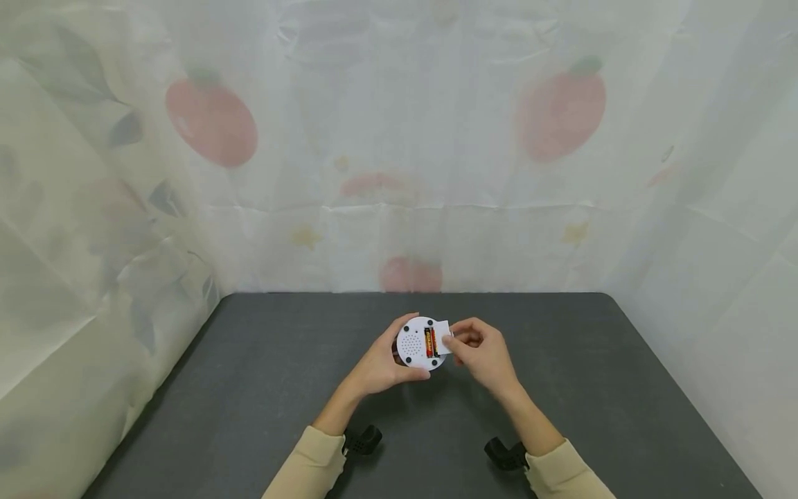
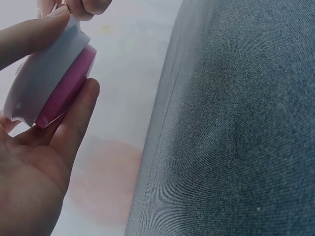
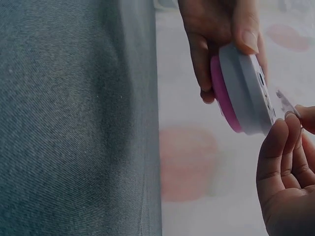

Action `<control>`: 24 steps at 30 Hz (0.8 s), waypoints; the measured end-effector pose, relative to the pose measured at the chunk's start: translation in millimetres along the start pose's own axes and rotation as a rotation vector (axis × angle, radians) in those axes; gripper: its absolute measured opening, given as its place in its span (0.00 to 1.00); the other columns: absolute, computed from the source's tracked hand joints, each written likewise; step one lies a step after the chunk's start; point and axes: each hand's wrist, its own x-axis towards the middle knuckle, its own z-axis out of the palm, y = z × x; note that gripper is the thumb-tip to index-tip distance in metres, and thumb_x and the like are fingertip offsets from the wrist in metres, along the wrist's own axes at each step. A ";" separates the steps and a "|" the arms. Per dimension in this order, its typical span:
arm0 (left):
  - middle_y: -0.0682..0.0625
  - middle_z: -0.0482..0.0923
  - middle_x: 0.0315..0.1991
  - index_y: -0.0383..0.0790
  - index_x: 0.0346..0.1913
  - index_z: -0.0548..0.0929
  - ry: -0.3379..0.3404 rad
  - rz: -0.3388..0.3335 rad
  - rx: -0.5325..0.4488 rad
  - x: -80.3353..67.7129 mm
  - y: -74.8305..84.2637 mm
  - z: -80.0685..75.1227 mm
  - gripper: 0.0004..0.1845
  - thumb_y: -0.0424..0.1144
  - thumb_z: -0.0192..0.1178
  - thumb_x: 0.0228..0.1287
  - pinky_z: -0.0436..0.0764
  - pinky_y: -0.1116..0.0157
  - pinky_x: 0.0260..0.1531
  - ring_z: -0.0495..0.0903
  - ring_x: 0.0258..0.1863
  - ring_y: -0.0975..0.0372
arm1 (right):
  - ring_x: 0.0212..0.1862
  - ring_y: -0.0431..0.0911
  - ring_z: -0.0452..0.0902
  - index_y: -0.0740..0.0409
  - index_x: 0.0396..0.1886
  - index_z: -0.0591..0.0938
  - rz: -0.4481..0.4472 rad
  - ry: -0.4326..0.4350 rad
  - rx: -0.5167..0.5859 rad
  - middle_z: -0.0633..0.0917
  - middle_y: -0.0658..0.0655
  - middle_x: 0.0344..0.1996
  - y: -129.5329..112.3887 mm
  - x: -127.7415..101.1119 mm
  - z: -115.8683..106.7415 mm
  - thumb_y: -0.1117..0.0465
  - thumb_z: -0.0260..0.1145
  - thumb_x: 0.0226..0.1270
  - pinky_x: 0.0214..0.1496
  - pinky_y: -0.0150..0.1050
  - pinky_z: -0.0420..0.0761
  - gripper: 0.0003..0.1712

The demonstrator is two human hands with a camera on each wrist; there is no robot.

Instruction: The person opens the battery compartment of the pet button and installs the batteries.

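My left hand grips a round white battery-powered device by its edge, thumb on the near rim. Its underside faces up, with speaker holes, dark round feet and an open battery compartment holding red-and-black batteries. In the left wrist view, the device's other side shows a pink layer. Between thumb and fingers, my right hand pinches a small white battery cover at the compartment's right side. The right wrist view shows the cover tilted and apart from the device's face.
Both hands are above a dark grey table. A pale curtain with printed fruit stands behind it and along both sides. Black wrist-worn cameras sit near the sleeve cuffs, low over the table.
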 end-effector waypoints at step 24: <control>0.43 0.70 0.61 0.45 0.79 0.57 -0.013 -0.016 0.040 -7.3 30.9 5.4 0.52 0.31 0.76 0.55 0.83 0.65 0.42 0.79 0.47 0.58 | 0.21 0.43 0.78 0.58 0.39 0.87 -0.103 0.049 -0.203 0.84 0.47 0.21 0.6 -5.1 18.9 0.62 0.75 0.64 0.23 0.36 0.78 0.07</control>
